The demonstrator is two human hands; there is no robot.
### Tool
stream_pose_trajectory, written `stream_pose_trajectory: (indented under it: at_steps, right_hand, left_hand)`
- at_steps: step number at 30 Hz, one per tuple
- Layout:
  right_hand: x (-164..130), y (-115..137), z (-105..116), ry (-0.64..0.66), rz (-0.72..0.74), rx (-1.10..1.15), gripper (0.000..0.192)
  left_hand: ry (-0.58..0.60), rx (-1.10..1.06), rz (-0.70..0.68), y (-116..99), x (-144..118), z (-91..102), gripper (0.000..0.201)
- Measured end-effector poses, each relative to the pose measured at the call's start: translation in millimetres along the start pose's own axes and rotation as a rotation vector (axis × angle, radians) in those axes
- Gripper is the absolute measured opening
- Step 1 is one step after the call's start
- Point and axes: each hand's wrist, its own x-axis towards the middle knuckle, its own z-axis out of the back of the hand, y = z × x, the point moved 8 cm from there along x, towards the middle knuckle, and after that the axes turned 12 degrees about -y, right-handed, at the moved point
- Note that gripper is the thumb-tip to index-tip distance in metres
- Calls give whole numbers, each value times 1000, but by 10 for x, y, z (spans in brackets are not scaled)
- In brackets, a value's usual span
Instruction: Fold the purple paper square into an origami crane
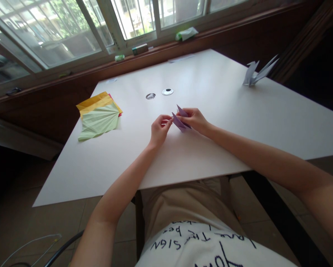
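A small folded purple paper piece (pixel 179 123) with pointed tips is held just above the white table (pixel 144 159). My right hand (pixel 194 119) grips it from the right, fingers closed on the paper. From the left, my left hand (pixel 161 129) pinches at its edge, thumb and forefinger together by one pointed tip. Part of the paper is hidden behind the right fingers.
Creased green paper (pixel 99 121) lies over yellow paper (pixel 95 101) at the table's left. A white paper crane (pixel 252 76) stands at the right. Two round fittings, a hole (pixel 150 96) and a disc (pixel 167 91), sit mid-table. Small packets (pixel 186 34) rest on the windowsill.
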Motion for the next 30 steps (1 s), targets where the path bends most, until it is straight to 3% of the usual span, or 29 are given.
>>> stream_pose_trajectory:
  at_steps: [14, 30]
  right_hand:
    - [-5, 58, 2, -6, 18, -29, 26]
    - [7, 21, 19, -32, 21, -85, 25]
  left_hand:
    - [-23, -48, 47, 28, -15, 11, 26]
    - [-32, -11, 48, 56, 9, 32, 17]
